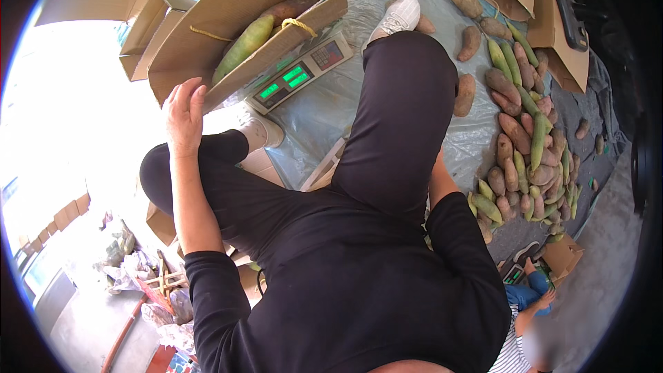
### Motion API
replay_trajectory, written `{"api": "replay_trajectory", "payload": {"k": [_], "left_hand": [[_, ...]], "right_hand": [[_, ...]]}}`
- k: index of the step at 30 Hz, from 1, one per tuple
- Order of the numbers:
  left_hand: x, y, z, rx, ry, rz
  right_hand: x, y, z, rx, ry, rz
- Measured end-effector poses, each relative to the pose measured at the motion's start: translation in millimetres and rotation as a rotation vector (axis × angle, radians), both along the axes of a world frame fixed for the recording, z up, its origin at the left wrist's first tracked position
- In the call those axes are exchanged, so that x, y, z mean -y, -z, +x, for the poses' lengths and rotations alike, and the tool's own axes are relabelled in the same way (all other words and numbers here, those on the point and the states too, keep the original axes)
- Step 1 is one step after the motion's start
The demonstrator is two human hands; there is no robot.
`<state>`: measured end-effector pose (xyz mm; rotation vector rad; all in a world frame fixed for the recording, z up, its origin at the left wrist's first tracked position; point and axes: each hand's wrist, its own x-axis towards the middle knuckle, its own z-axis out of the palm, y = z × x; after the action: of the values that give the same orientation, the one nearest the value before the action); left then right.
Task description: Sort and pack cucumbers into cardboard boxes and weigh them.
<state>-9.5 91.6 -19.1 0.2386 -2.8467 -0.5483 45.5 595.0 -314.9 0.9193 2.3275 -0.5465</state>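
Note:
My left hand is at the lower left corner of an open cardboard box, its fingers stretched along the box edge and none of them curled round it. In the box lie a long green vegetable like a radish and a reddish-brown tuber like a sweet potato. A yellow cord handle shows on the box's near flap. Beneath the box is a digital scale with lit green displays. My right forearm goes down beside my right knee; the knee hides the fingers of that hand.
To the right, a large heap of brown tubers and green vegetables lies on sheeting, with several loose tubers nearby. More cardboard boxes stand at the far right. At lower right is another person beside a box. Plastic bags lie at lower left.

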Motion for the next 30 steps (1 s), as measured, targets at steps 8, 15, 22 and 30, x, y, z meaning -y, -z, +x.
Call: {"api": "replay_trajectory", "payload": {"k": [8,15,22,30], "left_hand": [[-1.0,-2.6,-2.2,0.009,0.007,0.008],[21.9,-2.8,11.3,0.045,-0.017,0.047],[18.3,19.5,0.6,0.026,0.054,0.032],[32.1,27.0,0.6,0.021,0.047,0.116]], "right_hand": [[-34.5,79.7,20.1,-0.109,-0.059,-0.116],[31.1,-8.9,-12.2,-0.047,0.126,-0.087],[6.9,-44.2,-10.4,0.068,0.069,0.041],[-3.0,-53.1,-6.9,0.107,0.146,-0.046]]}}
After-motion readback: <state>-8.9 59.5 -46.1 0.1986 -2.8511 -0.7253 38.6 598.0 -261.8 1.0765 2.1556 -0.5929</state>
